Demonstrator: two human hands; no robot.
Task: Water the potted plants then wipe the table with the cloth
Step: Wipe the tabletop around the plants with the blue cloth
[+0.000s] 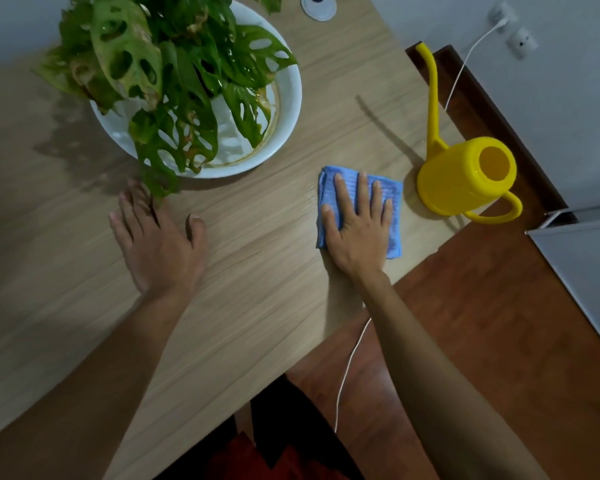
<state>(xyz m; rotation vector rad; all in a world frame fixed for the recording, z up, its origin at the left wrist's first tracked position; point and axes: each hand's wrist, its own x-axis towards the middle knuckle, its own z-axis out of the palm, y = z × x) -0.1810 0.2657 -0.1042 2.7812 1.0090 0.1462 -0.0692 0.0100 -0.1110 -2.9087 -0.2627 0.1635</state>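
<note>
- Right hand (pixel 357 230) is pressed flat on the folded blue cloth (pixel 394 202), fingers spread wide, palm down, not gripping it, just pinning it to the counter (pixel 257 271).
- Cloth sits near the counter's right edge, just beside the yellow watering can (pixel 465 181) but not touching it as far as I can see.
- Left hand (pixel 160 244) is also flat on the wood, fingers splayed, holding nothing. Its fingertips are right under the drooping leaves, one leaf hangs over them.
- Plant (pixel 174 84) is one of those holey-leaf monsteras, sitting in a wide white pot (pixel 290 98). Some leaves have brown, yellowed edges. Pot is at the back left of the counter, well apart from the cloth.
- Watering can stands upright at the right corner, long thin spout pointing away toward the wall, handle sticking out past the counter edge.
- Bit of a wet sheen on the wood just left of the cloth.
- White cable (pixel 347 372) dangles below the counter edge over the reddish wood floor (pixel 482 323), and another one runs up to a wall socket (pixel 501 15).
- Round grey cable grommet (pixel 318 6) in the counter behind the pot.
</note>
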